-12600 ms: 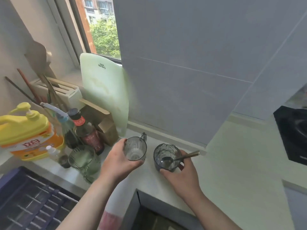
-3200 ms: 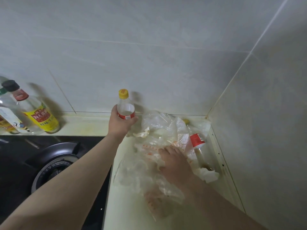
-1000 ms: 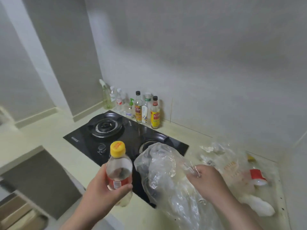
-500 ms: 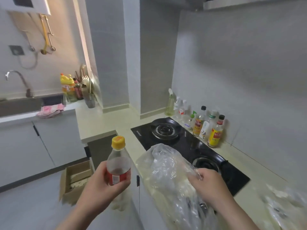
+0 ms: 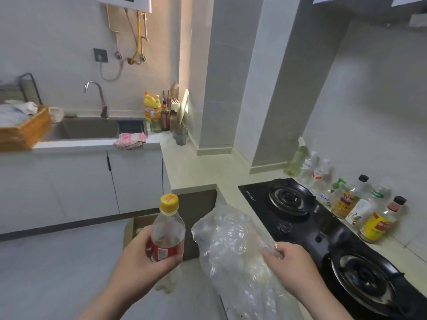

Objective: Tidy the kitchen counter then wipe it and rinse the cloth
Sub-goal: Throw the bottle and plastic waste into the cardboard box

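Above floor, fingers (image 5: 147, 241) round bottle (image 5: 167, 229)

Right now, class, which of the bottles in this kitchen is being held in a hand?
The yellow-capped bottle with the red label: the left hand grips it, while all others stand on the counter.

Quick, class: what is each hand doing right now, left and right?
Left hand: closed, holding the bottle.
Right hand: closed, holding the plastic bag.
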Demonstrator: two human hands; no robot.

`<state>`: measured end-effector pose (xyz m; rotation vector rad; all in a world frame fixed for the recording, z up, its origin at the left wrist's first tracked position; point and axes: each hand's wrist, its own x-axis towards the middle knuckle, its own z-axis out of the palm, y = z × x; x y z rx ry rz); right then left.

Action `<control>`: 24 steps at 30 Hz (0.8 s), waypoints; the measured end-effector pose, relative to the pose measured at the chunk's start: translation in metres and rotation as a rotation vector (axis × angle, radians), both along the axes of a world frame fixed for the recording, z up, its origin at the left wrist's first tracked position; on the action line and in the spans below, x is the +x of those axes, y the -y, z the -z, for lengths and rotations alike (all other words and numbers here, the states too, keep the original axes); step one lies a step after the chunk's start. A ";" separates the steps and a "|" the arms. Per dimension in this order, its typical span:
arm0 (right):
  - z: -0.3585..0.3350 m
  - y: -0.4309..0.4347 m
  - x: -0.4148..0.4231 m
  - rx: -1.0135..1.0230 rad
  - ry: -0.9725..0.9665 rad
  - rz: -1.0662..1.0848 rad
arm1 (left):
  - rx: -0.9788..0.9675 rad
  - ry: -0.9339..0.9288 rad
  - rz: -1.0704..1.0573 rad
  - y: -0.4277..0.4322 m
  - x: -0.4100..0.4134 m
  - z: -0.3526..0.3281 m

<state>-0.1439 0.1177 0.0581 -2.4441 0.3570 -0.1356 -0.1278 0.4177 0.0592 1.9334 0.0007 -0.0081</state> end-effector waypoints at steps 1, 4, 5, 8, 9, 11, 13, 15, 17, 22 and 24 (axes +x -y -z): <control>0.003 -0.016 0.009 -0.009 0.001 -0.015 | 0.003 -0.006 -0.020 -0.016 0.004 0.001; 0.012 -0.060 0.036 -0.020 -0.002 -0.067 | 0.024 -0.021 -0.074 -0.063 0.015 0.006; 0.014 -0.074 0.044 -0.018 -0.009 -0.083 | 0.032 -0.025 -0.094 -0.078 0.019 0.008; 0.020 -0.111 0.067 -0.022 -0.049 -0.132 | 0.050 -0.039 -0.149 -0.116 0.027 0.014; 0.022 -0.122 0.075 -0.024 -0.062 -0.151 | 0.055 -0.041 -0.169 -0.126 0.029 0.016; 0.027 -0.141 0.091 -0.024 -0.087 -0.194 | 0.061 -0.048 -0.210 -0.143 0.034 0.021; 0.033 -0.156 0.110 -0.011 -0.100 -0.240 | 0.063 -0.062 -0.241 -0.155 0.041 0.028; 0.039 -0.169 0.130 -0.007 -0.115 -0.280 | 0.066 -0.062 -0.281 -0.164 0.049 0.034; 0.044 -0.180 0.153 0.010 -0.124 -0.314 | 0.069 -0.066 -0.315 -0.169 0.060 0.036; 0.049 -0.201 0.222 0.028 -0.095 -0.403 | 0.092 -0.076 -0.380 -0.179 0.105 0.036; 0.050 -0.205 0.258 0.036 -0.088 -0.424 | 0.103 -0.079 -0.403 -0.180 0.132 0.031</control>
